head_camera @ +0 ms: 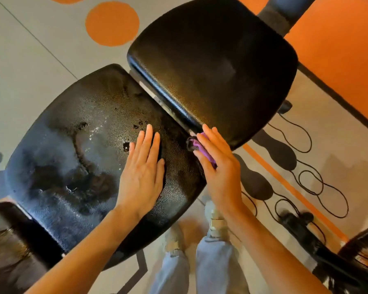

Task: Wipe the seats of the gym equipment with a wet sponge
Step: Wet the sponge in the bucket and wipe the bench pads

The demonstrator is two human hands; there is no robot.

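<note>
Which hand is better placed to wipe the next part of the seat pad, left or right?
The right hand, probably. It already presses the purple sponge at the seat pad's edge, near the gap to the back pad. The left hand lies flat on the seat, holding nothing.

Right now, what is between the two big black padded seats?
In the head view, a narrow gap shows a pale strip of frame. At its near end the right hand presses the purple sponge between the lower seat and upper seat.
</note>
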